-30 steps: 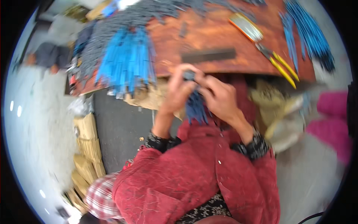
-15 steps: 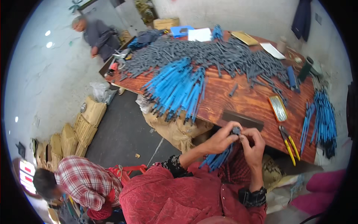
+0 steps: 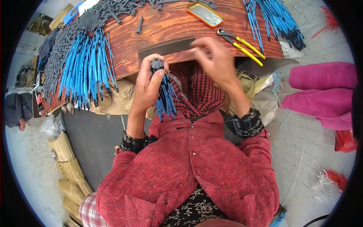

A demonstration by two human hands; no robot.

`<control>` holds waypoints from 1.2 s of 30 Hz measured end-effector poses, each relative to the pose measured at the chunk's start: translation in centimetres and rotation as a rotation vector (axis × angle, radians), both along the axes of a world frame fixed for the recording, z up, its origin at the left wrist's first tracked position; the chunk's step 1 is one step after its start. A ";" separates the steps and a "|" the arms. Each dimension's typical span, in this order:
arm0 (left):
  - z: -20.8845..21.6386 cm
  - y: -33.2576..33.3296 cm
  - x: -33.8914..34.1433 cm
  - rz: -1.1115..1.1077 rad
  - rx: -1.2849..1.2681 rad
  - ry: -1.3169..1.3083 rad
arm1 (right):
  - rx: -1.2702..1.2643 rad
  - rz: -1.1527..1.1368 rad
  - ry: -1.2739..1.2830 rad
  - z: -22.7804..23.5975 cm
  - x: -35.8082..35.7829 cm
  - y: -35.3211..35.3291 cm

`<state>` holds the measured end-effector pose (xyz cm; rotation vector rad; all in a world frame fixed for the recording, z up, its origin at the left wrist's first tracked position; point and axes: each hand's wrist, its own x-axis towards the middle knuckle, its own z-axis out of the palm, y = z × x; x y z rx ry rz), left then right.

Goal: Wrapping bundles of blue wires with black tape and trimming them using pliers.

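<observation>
My left hand [image 3: 146, 85] is closed around the dark grey top of a bundle of blue rods [image 3: 165, 99], which hang down over my lap. Its thumb presses against the grey end pieces. My right hand [image 3: 216, 62] is apart from the bundle, over the table's front edge, blurred by motion. Its thumb and forefinger are spread, and I see nothing between them. Between the hands, a dark flat bar [image 3: 166, 46] lies along the table edge. Beyond the right hand are an orange-rimmed tin [image 3: 205, 15] of thin silvery pieces and yellow-handled pincers [image 3: 242, 47].
Blue rods with black tips [image 3: 85, 70] overhang the table [image 3: 159, 24] at the left; another bunch [image 3: 278, 20] lies at the right. Grey plastic parts [image 3: 62, 56] are heaped at the back left. Magenta cushions [image 3: 321, 90] are at the right, and brown sacks [image 3: 72, 162] at the lower left.
Both hands were together at the bundle's top; the right hand has come away to the right, while the left keeps its hold. The view has tilted down and turned.
</observation>
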<state>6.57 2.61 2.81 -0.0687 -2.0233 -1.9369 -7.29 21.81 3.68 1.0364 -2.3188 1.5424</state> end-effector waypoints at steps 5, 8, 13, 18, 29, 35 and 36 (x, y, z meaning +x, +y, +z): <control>-0.4 0.1 0.2 -0.013 0.019 0.046 | 0.429 -0.391 0.475 -3.8 -6.9 11.3; -0.2 0.1 0.4 -0.012 0.012 0.046 | 0.638 -0.322 0.377 -5.0 -8.4 13.6; 0.2 0.4 0.2 0.002 -0.012 0.042 | 0.749 -0.314 0.569 -4.4 -9.0 14.1; 0.3 0.5 0.4 0.015 0.027 -0.017 | 0.452 -0.179 -0.349 -2.8 -7.8 13.5; 0.3 0.6 1.0 -0.008 -0.030 -0.018 | 0.072 0.305 -0.169 2.9 2.0 -1.0; 0.3 0.4 1.4 0.011 0.002 -0.021 | 0.028 0.299 -0.298 3.0 2.5 -3.5; 0.1 0.3 1.3 0.010 0.004 -0.021 | 0.031 0.299 -0.298 2.8 2.5 -3.7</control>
